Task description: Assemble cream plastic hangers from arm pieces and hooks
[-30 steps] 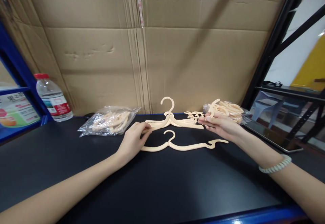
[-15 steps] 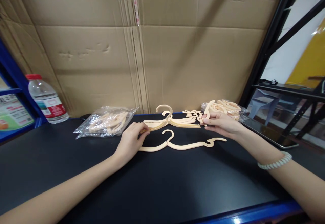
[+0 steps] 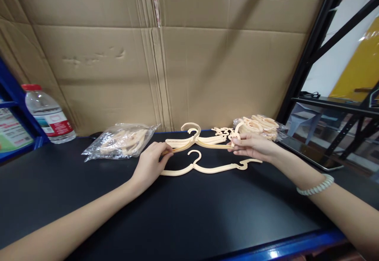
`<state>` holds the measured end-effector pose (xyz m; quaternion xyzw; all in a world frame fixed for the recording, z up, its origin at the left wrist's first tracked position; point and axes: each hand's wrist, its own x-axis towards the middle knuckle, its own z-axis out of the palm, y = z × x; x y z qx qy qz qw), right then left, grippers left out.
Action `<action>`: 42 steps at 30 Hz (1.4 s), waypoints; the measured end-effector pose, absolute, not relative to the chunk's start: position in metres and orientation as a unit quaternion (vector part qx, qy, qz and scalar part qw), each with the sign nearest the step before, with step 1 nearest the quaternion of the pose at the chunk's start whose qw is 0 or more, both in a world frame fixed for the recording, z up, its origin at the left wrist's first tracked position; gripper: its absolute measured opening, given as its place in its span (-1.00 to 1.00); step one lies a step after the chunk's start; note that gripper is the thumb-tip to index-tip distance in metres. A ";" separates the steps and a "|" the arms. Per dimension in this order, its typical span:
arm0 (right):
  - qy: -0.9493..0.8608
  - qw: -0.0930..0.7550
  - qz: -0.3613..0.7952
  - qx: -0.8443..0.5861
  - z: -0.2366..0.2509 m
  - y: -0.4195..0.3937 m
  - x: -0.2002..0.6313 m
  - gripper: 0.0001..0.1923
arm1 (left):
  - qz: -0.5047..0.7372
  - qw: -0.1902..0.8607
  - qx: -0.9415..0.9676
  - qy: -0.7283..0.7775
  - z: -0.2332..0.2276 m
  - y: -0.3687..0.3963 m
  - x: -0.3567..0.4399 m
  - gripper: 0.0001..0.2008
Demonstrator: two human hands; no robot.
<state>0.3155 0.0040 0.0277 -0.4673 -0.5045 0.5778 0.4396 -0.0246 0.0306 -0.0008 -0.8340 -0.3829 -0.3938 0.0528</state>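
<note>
A small stack of cream plastic hangers (image 3: 197, 140) lies at the back of the black table top. My left hand (image 3: 151, 164) pinches the stack's left end and my right hand (image 3: 251, 146) pinches its right end. The stack's hooks tip over toward the table. A single cream hanger (image 3: 209, 168) lies flat just in front of the stack, between my hands, and neither hand holds it.
A clear bag of hangers (image 3: 120, 143) lies to the left. An open bag of hooks and hanger parts (image 3: 260, 126) sits behind my right hand. A water bottle (image 3: 47, 115) stands far left. Cardboard (image 3: 166, 55) walls the back. A dark shelf frame (image 3: 310, 51) rises at right.
The stack of hangers has tipped from standing with hooks up to leaning down toward the table. Both hands stayed at its ends. My view shifted slightly right.
</note>
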 end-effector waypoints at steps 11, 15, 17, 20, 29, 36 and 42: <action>-0.500 0.480 0.549 -0.467 0.024 0.003 0.306 -0.84 | -0.394 0.074 -0.843 -0.360 -0.003 0.033 -0.025 -0.95; -0.512 0.519 0.497 -0.470 0.021 0.005 0.305 -0.80 | -0.386 0.080 -0.844 -0.363 -0.002 0.030 -0.024 -0.94; -0.513 0.537 0.477 -0.469 0.019 0.008 0.306 -0.76 | -0.382 0.078 -0.844 -0.367 -0.001 0.028 -0.022 -0.94; -0.509 0.562 0.462 -0.460 0.018 0.011 0.308 -0.69 | -0.373 0.069 -0.845 -0.377 0.002 0.023 -0.018 -0.94; -0.493 0.605 0.473 -0.409 0.021 0.007 0.302 -0.64 | -0.248 0.095 -0.890 -0.371 0.033 0.006 -0.021 -0.80; -0.498 0.580 0.533 -0.363 0.019 0.011 0.308 -0.73 | -0.133 0.106 -0.905 -0.390 0.060 0.003 -0.033 -0.82; -0.520 0.527 0.573 -0.352 0.029 0.018 0.332 -0.74 | -0.092 0.112 -0.920 -0.365 0.070 0.009 -0.042 -0.82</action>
